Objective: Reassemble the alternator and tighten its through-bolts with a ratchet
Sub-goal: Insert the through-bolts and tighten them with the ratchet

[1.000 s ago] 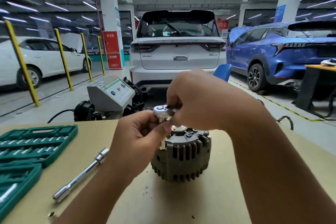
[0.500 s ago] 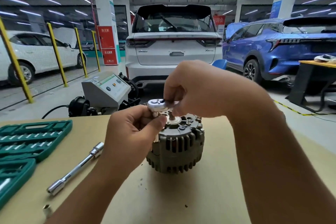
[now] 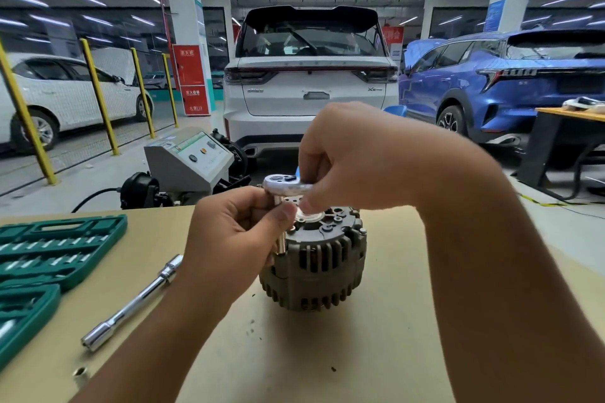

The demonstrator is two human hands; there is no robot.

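Since the earlier frame, both hands and the ratchet head have stayed at the alternator's upper left edge with little shift. Left hand [image 3: 229, 235] grip: fingers curled round the socket shaft [image 3: 280, 240] below the ratchet head [image 3: 284, 183]. Right hand [image 3: 357, 157] grip: fingers closed on the ratchet handle. Alternator [image 3: 319, 268] stands on the tan surface [image 3: 386, 321], its vented housing facing the camera. An extension bar [image 3: 131, 303] lies to the left, near the green socket case [image 3: 49, 249].
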